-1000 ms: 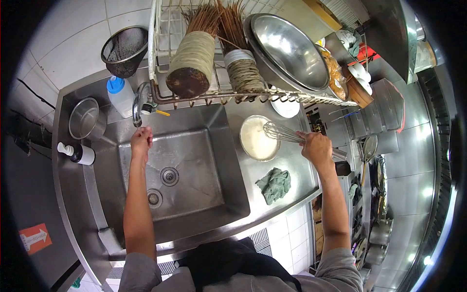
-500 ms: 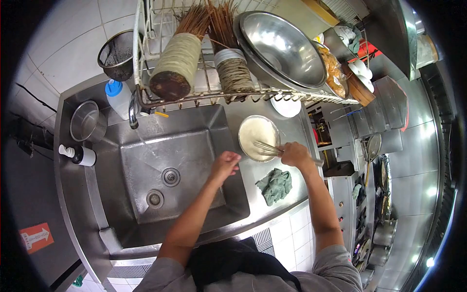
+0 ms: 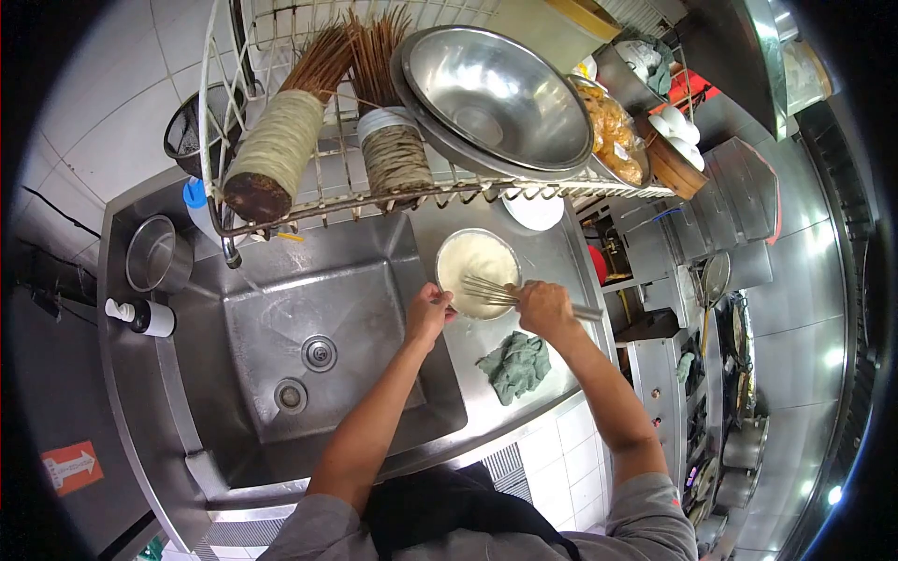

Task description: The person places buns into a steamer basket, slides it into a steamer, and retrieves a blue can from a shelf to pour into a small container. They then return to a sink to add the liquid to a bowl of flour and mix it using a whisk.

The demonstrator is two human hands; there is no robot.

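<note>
My right hand [image 3: 545, 309] is closed around the handle of a metal whisk [image 3: 488, 291]. The whisk's wires dip into a pale, creamy batter [image 3: 472, 257] inside a round bowl [image 3: 439, 264] on the steel counter. At the bowl's lower left edge, my left hand [image 3: 428, 313] has its fingers pinched on the rim. A crumpled green cloth [image 3: 516, 366] lies on the counter just below the bowl.
Left of the bowl is a steel sink [image 3: 281, 327]. Overhead, a wire rack [image 3: 374, 201] carries bamboo brushes [image 3: 281, 150] and large metal bowls [image 3: 500, 98]. A pot [image 3: 161, 254] and a pump bottle [image 3: 150, 318] stand at the far left. A white plate [image 3: 533, 210] sits behind the bowl.
My left hand has moved from over the sink's edge up to the bowl's rim and closed on it. The whisk remains in my right hand, its handle tilted differently. The view has shifted slightly.
</note>
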